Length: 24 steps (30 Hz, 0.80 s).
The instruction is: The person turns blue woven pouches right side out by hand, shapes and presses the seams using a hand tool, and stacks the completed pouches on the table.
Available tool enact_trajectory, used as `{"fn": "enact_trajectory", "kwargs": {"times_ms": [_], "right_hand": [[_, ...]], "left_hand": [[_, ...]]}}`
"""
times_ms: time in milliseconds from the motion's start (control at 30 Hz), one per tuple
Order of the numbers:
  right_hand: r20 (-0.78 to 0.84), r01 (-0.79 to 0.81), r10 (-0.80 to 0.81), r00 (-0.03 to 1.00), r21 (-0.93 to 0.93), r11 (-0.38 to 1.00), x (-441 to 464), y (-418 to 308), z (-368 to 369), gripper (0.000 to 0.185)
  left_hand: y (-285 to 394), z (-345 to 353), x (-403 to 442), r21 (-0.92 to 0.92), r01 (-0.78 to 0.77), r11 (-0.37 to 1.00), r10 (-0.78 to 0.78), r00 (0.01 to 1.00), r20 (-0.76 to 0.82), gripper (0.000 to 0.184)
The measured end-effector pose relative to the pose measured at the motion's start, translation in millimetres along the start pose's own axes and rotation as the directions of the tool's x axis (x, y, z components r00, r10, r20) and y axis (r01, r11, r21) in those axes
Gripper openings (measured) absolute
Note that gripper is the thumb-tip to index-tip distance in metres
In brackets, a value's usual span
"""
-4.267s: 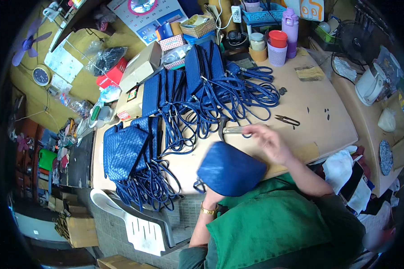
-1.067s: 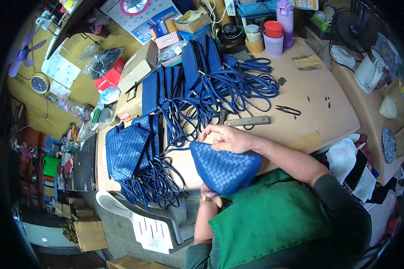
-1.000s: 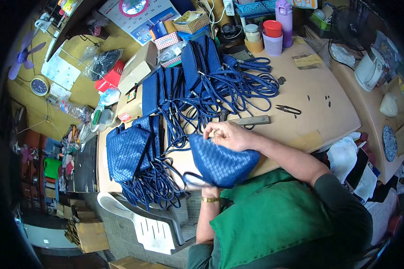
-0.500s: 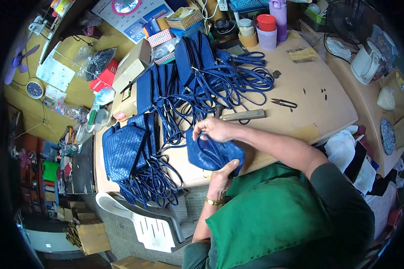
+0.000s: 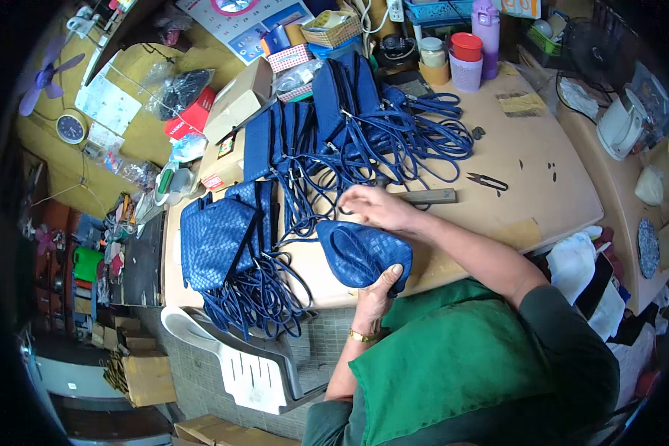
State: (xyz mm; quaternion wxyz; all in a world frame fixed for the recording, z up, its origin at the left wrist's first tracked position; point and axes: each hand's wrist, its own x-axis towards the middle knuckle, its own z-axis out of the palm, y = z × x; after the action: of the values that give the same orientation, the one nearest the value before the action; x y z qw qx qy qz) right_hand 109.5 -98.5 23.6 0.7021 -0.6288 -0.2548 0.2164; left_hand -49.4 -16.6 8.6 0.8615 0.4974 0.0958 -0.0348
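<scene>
So the blue pouch (image 5: 334, 264) is held up by the left hand (image 5: 377, 293) just over the near edge of the table (image 5: 565, 197), with the thumb pressed on top and the other fingers hidden underneath, so how far they're wrapped can't be told. The right hand (image 5: 379, 207) is held just above the pouch's far edge, its fingers loosely bent and partly spread; whether any fingertip is touched to the pouch can't be made out. The pouch is finished in a shiny basket-weave texture, kinda rounded and bulging, and a curved loop shape can be seen across its top. Past the right wrist, a straight, flat-looking handle (image 5: 432, 196) is laid on the table, partly covered by the arm. Farther right, dark metal snips (image 5: 488, 181) are set down with their blades apart. Over on the left, more woven blue pouches (image 5: 219, 241) are heaped up, thin cord-like straps (image 5: 256, 297) spilled over the edge in loops. Farther back, 2 bunches of flatter blue pouches (image 5: 334, 100) are piled, their straps tangled in front.
</scene>
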Motion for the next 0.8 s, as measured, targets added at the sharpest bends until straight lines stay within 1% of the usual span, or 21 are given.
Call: {"fn": "enact_trajectory", "kwargs": {"times_ms": [33,67,100,133,167,200,233,267,333,367,467,500,533,567,600,633,667,700,733,767,800], "right_hand": [[-0.054,0.023,-0.025,0.998,-0.041,0.999,-4,2,-8,0.026],[-0.042,0.016,-0.014,0.999,0.041,0.999,-17,-8,-18,0.029],[-0.061,0.092,-0.085,0.994,0.117,0.989,-30,-16,-19,0.034],[-0.055,0.085,-0.087,0.995,-0.027,0.996,-44,-19,-27,0.036],[-0.048,0.089,-0.09,0.995,-0.027,0.996,-58,-31,-23,0.036],[-0.028,0.152,-0.165,0.986,-0.271,0.951,-76,-45,-17,0.04],[0.004,0.204,-0.232,0.973,-0.495,0.845,-86,-50,-12,0.044],[0.001,0.201,-0.231,0.973,-0.495,0.845,-90,-46,-8,0.044],[-0.107,0.333,-0.462,0.88,-0.554,0.763,-92,-34,-3,0.04],[-0.111,0.33,-0.462,0.88,-0.556,0.763,-91,-33,-2,0.04],[-0.19,0.252,-0.329,0.925,-0.342,0.905,-83,-24,-2,0.041],[-0.192,0.254,-0.331,0.924,-0.34,0.906,-81,-26,-4,0.041],[-0.106,0.061,-0.07,0.992,-0.086,0.994,-78,-30,-6,0.044],[0.046,-0.178,0.173,0.984,0.147,0.973,-76,-32,-9,0.047],[0.073,-0.027,0.027,0.997,0.0,1.0,-69,-21,-14,0.051],[0.201,-0.101,0.108,0.974,-0.045,0.994,-64,-34,-21,0.056],[0.259,-0.149,0.16,0.953,-0.062,0.987,-50,-13,-26,0.058],[0.313,-0.194,0.209,0.926,-0.08,0.978,-37,-12,-22,0.061],[0.385,-0.205,0.22,0.896,-0.079,0.976,-42,-38,-21,0.063],[0.322,-0.109,0.124,0.939,-0.065,0.992,-34,-13,-15,0.063],[0.392,-0.018,0.111,0.913,-0.233,0.972,-29,-20,-19,0.061]], "left_hand": [[1,0,1,-0.013,-0.035,0.999,0.035,0.999,-0.034,0.027],[2,-1,1,-0.011,-0.044,0.999,0.043,0.998,-0.039,0.027],[3,-1,1,-0.068,-0.058,0.996,0.054,0.997,-0.057,0.027],[3,-2,2,-0.125,-0.073,0.989,0.064,0.995,-0.074,0.028],[3,-1,4,-0.125,-0.08,0.989,0.07,0.995,-0.077,0.028],[3,0,5,-0.161,-0.069,0.984,0.056,0.995,-0.084,0.028],[2,1,6,-0.196,-0.053,0.979,0.037,0.995,-0.088,0.027],[-7,-7,10,-0.19,-0.063,0.98,0.055,0.998,-0.044,0.026],[-9,-4,10,-0.199,-0.048,0.979,0.052,0.999,0.012,0.026],[-10,-1,11,-0.214,-0.045,0.976,0.06,0.996,0.061,0.025],[-8,14,12,-0.253,-0.071,0.965,0.067,0.997,-0.023,0.024],[-7,14,12,-0.271,-0.083,0.959,0.065,0.995,-0.074,0.024],[-4,11,11,-0.225,-0.083,0.971,0.064,0.994,-0.092,0.026],[-2,11,9,-0.223,-0.082,0.971,0.063,0.994,-0.092,0.026],[1,13,5,-0.129,-0.086,0.988,0.076,0.994,-0.081,0.027],[1,15,2,-0.037,-0.092,0.995,0.089,0.994,-0.067,0.028],[-2,14,1,0.029,-0.065,0.997,0.067,0.994,-0.088,0.03],[-4,12,1,0.03,-0.061,0.998,0.064,0.994,-0.085,0.03],[-6,9,3,0.094,-0.054,0.994,0.064,0.992,-0.108,0.027],[-6,7,3,0.159,-0.044,0.986,0.066,0.989,-0.132,0.025],[-4,7,1,0.219,-0.059,0.974,0.091,0.986,-0.14,0.026]]}}
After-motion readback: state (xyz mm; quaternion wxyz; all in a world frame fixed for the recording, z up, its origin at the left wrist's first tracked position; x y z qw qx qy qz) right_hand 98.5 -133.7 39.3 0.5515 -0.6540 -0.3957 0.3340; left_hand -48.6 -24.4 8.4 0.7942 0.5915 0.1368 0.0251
